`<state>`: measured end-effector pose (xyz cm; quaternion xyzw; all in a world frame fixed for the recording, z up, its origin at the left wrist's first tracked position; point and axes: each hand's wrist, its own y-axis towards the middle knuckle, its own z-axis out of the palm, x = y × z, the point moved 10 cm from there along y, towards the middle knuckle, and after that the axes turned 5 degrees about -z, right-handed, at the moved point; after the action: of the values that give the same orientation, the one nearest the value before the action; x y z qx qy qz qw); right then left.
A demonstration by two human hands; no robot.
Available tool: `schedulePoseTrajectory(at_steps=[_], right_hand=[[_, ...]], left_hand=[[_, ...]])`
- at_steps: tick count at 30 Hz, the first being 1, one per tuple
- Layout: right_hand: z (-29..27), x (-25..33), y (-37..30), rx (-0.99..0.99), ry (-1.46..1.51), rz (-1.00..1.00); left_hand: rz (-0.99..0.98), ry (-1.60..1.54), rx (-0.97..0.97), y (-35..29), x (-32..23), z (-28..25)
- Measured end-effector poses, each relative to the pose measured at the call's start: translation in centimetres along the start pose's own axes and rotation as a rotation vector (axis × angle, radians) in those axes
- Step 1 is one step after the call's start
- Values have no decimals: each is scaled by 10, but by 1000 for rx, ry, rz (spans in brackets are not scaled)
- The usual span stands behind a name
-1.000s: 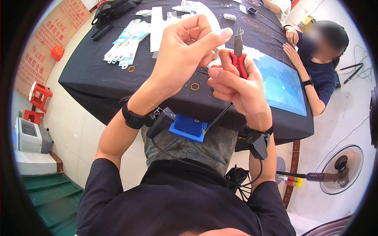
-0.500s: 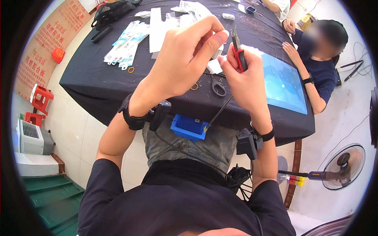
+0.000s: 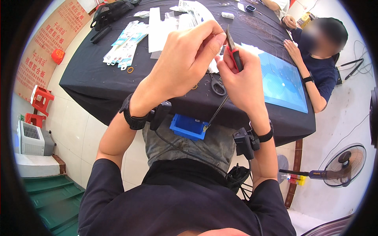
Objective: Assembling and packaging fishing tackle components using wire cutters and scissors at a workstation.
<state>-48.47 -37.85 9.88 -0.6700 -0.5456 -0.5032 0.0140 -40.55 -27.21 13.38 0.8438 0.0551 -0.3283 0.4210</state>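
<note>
My right hand (image 3: 246, 80) is closed round the red-and-black handles of small pliers (image 3: 236, 57), their dark pointed jaws tilted up. Beside the jaws, my left hand (image 3: 187, 59) is raised over the table with thumb and forefinger pinched. Whatever sits in that pinch is too small or hidden to make out. The jaw tips are right at the left fingertips; I cannot tell if they touch. Below the right hand lie grey-handled scissors (image 3: 217, 87) on the black cloth, partly covered by the hand.
White and blue packaging cards (image 3: 128, 43) lie on the table's left, a yellow rubber band (image 3: 130, 70) near them. A blue sheet (image 3: 281, 82) covers the right side, beside a seated co-worker (image 3: 323, 59). A blue bin (image 3: 185, 128) stands at my lap. A fan (image 3: 343, 165) is far right.
My right hand has moved slightly left, bringing the pliers' jaws to the left fingertips. The left hand has dipped slightly and stays pinched.
</note>
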Motion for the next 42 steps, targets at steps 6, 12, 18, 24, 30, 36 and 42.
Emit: schedulePoseTrajectory(at_steps=[6, 12, 18, 24, 30, 36, 42], right_hand=[[-1, 4, 1, -2, -3, -35], [-2, 0, 1, 7, -28, -9], [-7, 4, 5, -7, -39, -53], [-6, -3, 5, 1, -48, -44], [-18, -12, 8, -24, -57, -20], [-53, -54, 18, -73, -399, 68], [-62, -131, 11, 170, -832, 390]], left_hand=[[29, -11, -14, -1, 0, 0], [41, -9, -14, 0, 1, 1], [20, -12, -22, -1, 4, 1], [4, 0, -7, 0, 4, 2], [-58, -10, 32, 0, 9, 3], [-56, 35, 42, 1, 21, 4], [-140, 60, 50, 5, 41, 11]])
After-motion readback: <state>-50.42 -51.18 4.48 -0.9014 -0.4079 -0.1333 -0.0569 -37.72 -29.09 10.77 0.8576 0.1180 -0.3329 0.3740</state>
